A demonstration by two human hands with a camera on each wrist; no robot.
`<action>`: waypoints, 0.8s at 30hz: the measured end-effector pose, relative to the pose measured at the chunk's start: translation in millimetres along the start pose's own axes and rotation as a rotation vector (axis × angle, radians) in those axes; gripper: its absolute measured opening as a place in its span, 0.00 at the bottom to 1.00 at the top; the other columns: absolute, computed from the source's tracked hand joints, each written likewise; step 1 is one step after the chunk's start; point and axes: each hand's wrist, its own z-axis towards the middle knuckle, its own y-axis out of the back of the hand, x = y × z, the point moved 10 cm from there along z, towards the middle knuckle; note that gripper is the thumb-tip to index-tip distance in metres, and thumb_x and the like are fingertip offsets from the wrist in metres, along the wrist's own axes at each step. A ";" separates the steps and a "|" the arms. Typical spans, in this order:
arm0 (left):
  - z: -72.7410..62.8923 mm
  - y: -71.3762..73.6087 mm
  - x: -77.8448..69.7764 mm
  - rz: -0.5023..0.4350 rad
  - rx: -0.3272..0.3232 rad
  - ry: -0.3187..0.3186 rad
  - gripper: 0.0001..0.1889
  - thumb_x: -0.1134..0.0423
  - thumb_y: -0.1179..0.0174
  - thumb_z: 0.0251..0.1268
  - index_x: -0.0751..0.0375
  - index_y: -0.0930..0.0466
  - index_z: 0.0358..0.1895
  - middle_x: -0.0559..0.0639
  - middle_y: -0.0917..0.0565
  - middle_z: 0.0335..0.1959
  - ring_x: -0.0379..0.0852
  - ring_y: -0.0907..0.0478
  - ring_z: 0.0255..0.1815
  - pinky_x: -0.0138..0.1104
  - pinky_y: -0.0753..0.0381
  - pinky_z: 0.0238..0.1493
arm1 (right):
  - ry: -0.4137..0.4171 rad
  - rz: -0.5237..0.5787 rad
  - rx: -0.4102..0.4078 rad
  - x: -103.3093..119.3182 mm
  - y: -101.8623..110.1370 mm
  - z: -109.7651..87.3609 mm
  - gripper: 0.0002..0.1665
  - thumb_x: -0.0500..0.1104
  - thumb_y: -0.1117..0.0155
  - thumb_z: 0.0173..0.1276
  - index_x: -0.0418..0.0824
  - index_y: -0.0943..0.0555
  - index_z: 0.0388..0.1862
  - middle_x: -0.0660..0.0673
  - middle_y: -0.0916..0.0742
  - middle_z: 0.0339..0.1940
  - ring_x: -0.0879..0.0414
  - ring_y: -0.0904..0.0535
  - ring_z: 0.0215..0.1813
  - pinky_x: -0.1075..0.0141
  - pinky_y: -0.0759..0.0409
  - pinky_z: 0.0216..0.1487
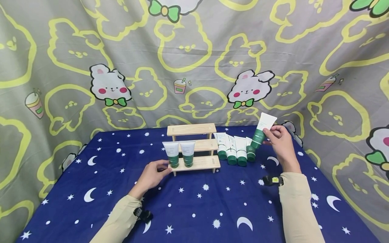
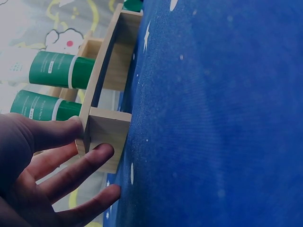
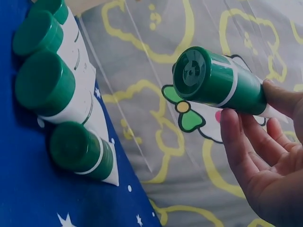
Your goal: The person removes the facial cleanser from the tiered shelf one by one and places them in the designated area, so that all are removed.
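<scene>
My right hand pinches a white and green squeeze tube between thumb and fingers, raised above the cloth at the right. Its green cap points down and faces the right wrist camera. With thumb and fingers, my left hand holds the left end of the lowest step of a three-step wooden display stand. The thumb lies on the board's edge, and two fingers spread past its end. Two matching tubes, a left one and a right one, stand cap down side by side on that lowest step.
Right of the stand, several more tubes lie in a row with green caps toward me. A dark blue cloth with stars and moons covers the table. Behind it hangs a grey curtain with cartoon prints.
</scene>
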 end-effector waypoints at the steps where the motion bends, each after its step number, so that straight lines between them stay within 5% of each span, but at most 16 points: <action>1: 0.0 0.0 0.1 0.000 0.000 0.000 0.19 0.62 0.32 0.68 0.62 0.16 0.60 0.54 0.10 0.45 0.53 0.14 0.51 0.49 0.19 0.53 | -0.005 0.009 -0.004 -1.4 1.6 0.6 0.16 0.41 0.31 0.72 0.42 0.31 0.47 0.58 0.14 0.36 0.67 0.15 0.35 0.70 0.15 0.34; 12: -0.8 0.6 -0.9 0.002 -0.001 0.002 0.18 0.61 0.32 0.68 0.61 0.15 0.59 0.55 0.10 0.45 0.53 0.14 0.51 0.50 0.20 0.54 | -0.092 -0.032 -0.036 -8.4 13.1 -3.7 0.13 0.37 0.36 0.74 0.38 0.33 0.46 0.58 0.14 0.30 0.67 0.17 0.32 0.71 0.16 0.31; 24: -0.4 0.5 -1.2 -0.001 -0.004 -0.002 0.18 0.61 0.32 0.67 0.62 0.15 0.58 0.55 0.10 0.45 0.53 0.14 0.50 0.49 0.19 0.54 | -0.155 -0.185 0.005 -53.5 21.4 5.8 0.15 0.44 0.38 0.77 0.40 0.33 0.51 0.66 0.16 0.28 0.70 0.19 0.32 0.69 0.15 0.36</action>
